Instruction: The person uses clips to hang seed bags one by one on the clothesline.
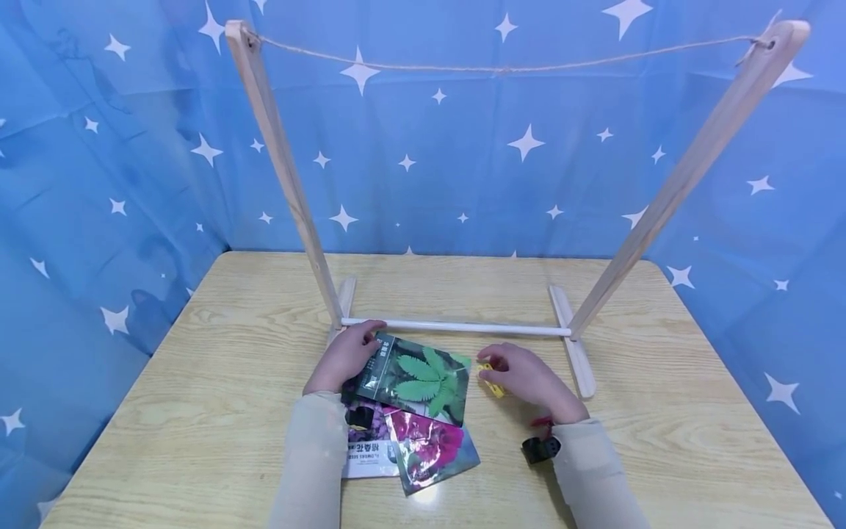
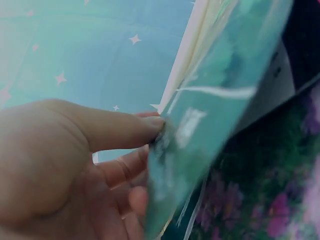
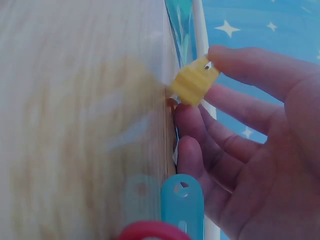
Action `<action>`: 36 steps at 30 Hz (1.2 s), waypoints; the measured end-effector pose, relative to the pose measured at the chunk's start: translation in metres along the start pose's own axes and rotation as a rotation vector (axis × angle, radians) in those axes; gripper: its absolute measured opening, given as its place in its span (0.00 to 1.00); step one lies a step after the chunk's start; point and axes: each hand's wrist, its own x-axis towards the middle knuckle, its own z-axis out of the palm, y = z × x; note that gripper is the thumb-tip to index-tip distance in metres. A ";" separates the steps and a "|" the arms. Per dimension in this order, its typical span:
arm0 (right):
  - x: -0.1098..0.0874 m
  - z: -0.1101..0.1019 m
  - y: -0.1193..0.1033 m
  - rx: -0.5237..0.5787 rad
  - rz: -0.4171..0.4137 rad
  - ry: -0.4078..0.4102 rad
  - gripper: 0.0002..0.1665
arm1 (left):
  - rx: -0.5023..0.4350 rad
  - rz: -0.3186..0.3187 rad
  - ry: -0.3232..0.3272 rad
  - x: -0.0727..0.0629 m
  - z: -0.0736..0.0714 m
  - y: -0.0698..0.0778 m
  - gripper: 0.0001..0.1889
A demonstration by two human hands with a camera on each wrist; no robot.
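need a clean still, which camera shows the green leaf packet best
The head view: the packet shows its printed front almost whole. The left wrist view is closer, but the packet is steeply slanted, with glare. The right wrist view shows only what looks like a thin green sliver of it.

The person wears pale sleeves (image 1: pixel 313 455) and black wrist cameras (image 1: pixel 540 450).

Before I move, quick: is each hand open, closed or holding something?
Left hand: closed, holding the green-leaf packet near one end.
Right hand: closed, pinching the yellow clip.
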 end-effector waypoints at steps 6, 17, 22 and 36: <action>-0.003 -0.003 0.004 0.018 0.012 0.005 0.19 | -0.034 0.014 -0.015 -0.002 0.000 0.001 0.19; -0.006 -0.019 0.010 0.132 0.032 0.024 0.20 | -0.074 0.036 -0.068 -0.004 -0.003 -0.001 0.13; -0.009 -0.023 0.017 0.153 0.036 0.045 0.21 | -0.085 0.019 -0.082 -0.008 -0.007 0.001 0.16; -0.010 -0.033 0.019 0.140 -0.008 0.123 0.16 | -0.182 -0.060 -0.073 -0.011 -0.012 -0.003 0.16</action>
